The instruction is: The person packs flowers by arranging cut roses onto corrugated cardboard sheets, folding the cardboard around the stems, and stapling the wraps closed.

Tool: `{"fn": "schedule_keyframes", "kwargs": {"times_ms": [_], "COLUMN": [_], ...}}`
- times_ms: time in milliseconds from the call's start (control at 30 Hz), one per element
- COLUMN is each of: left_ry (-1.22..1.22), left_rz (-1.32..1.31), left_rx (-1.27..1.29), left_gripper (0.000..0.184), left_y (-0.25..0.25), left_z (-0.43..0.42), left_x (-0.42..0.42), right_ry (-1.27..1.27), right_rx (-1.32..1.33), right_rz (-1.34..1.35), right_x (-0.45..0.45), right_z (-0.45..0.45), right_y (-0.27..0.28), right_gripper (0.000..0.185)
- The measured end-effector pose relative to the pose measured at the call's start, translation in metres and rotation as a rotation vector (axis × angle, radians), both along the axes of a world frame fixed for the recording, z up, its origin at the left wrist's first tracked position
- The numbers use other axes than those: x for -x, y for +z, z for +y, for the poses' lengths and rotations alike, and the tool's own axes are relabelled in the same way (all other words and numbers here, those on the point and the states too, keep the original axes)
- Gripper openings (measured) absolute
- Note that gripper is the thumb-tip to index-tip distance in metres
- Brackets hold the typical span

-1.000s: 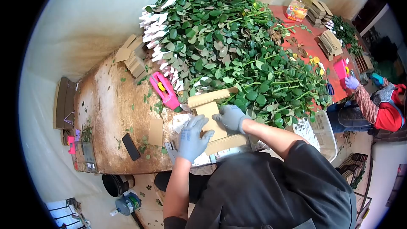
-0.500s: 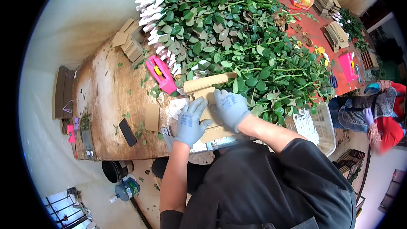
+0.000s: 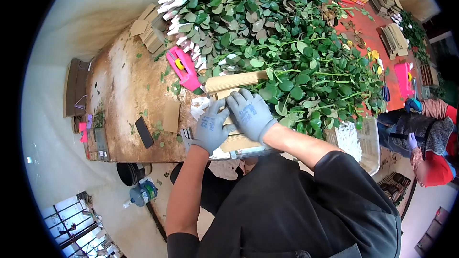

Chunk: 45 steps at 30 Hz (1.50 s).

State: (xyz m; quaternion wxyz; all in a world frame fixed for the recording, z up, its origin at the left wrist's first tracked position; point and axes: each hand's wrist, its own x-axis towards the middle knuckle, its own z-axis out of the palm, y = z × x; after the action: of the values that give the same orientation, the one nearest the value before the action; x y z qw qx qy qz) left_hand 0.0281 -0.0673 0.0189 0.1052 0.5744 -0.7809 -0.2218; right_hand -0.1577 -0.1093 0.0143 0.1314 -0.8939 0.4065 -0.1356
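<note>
The left hand (image 3: 210, 129) lies on the brown cardboard (image 3: 236, 81), thumb a bit out from its fingers. The right hand (image 3: 250, 116) lies flat beside it, fingers close together. Both wear gray gloves. The cardboard is under and around the hands, near the table's front edge. The pink tape dispenser (image 3: 184, 69) and green leafy stems (image 3: 287, 48) are close by.

If one hand pushes harder, the cardboard could slide or bend crooked. Leaves could get caught under its far flap. The hands hide its middle, so I can't tell what is under the palms.
</note>
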Motion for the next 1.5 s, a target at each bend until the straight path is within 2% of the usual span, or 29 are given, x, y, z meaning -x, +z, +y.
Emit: {"fn": "schedule_keyframes", "kwargs": {"times_ms": [67,133,200,300,367,433,600,667,700,733,800,833,933,967,1067,1133,1167,1200,1267,1300,1400,1433,1500], "left_ry": [-0.028,-0.036,-0.044,-0.085,-0.100,-0.123,-0.137,-0.179,-0.173,-0.176,-0.167,-0.194,-0.223,-0.264,-0.285,-0.161,-0.177,-0.158,-0.299,-0.295,-0.230,-0.219,-0.243], "left_rz": [0.016,-0.018,-0.046,-0.074,-0.089,-0.083,-0.043,-0.055,-0.054,-0.043,-0.029,-0.029,-0.005,-0.056,-0.075,0.113,0.080,0.093,0.160,0.201,0.375,0.390,0.587], "left_rx": [0.078,0.101,0.128,0.129,0.113,0.132,0.141,0.134,0.139,0.137,0.150,0.159,0.183,0.230,0.312,0.051,0.080,0.098,0.055,0.104,-0.014,-0.010,0.023], "left_gripper": [0.052,0.054,0.056,0.060,0.060,0.061,0.063,0.066,0.066,0.065,0.065,0.065,0.065,0.067,0.067,0.062,0.041,0.041,0.022,0.007,0.009,0.009,0.010], "left_y": [-0.005,-0.006,-0.003,0.008,0.011,0.010,0.013,0.016,0.016,0.015,0.013,0.009,-0.009,-0.013,-0.026,-0.029,-0.029,-0.029,-0.031,-0.029,-0.033,-0.037,-0.048], "left_z": [-0.001,-0.002,-0.002,-0.007,-0.009,-0.012,-0.018,-0.021,-0.021,-0.019,-0.017,-0.017,-0.016,-0.016,-0.019,-0.015,-0.016,-0.018,-0.016,-0.016,-0.017,-0.019,-0.022], "left_x": [-0.001,-0.002,-0.001,0.002,0.001,-0.002,-0.002,-0.004,-0.004,-0.005,-0.008,-0.012,-0.024,-0.026,-0.034,-0.036,-0.037,-0.041,-0.050,-0.051,-0.056,-0.058,-0.064], "right_ry": [0.013,0.022,0.181,0.315,0.260,0.196,0.226,0.278,0.284,0.290,0.311,0.327,0.303,0.262,0.230,0.213,0.177,0.192,0.144,0.135,0.046,0.064,0.071], "right_rx": [-0.001,-0.017,0.117,0.191,0.206,0.259,0.242,0.193,0.256,0.263,0.069,0.105,0.140,0.078,0.028,0.018,-0.007,0.012,-0.078,-0.063,-0.154,-0.129,-0.131], "right_rz": [-0.043,-0.080,-0.286,-0.122,-0.102,-0.071,-0.040,-0.039,-0.034,-0.032,0.049,0.074,0.246,0.197,0.379,0.439,0.468,0.486,0.441,0.414,0.440,0.426,0.437], "right_x": [0.006,0.016,0.029,0.038,0.034,0.031,0.037,0.041,0.038,0.038,0.038,0.038,0.039,0.038,0.024,0.019,0.017,0.013,0.006,0.003,-0.007,-0.006,-0.006], "right_z": [0.011,0.032,0.054,0.083,0.084,0.078,0.072,0.078,0.075,0.070,0.056,0.050,0.028,0.018,0.000,-0.014,-0.022,-0.028,-0.029,-0.032,-0.033,-0.032,-0.032], "right_y": [-0.001,0.001,0.010,-0.015,-0.025,-0.020,0.005,0.013,0.017,0.024,0.038,0.040,0.058,0.051,0.050,0.034,0.027,0.025,0.020,0.019,0.022,0.021,0.015], "right_gripper": [0.046,0.049,0.050,0.049,0.048,0.046,0.044,0.035,0.024,0.024,0.017,0.012,0.010,0.011,0.015,0.017,0.020,0.020,0.025,0.028,0.029,0.030,0.030]}}
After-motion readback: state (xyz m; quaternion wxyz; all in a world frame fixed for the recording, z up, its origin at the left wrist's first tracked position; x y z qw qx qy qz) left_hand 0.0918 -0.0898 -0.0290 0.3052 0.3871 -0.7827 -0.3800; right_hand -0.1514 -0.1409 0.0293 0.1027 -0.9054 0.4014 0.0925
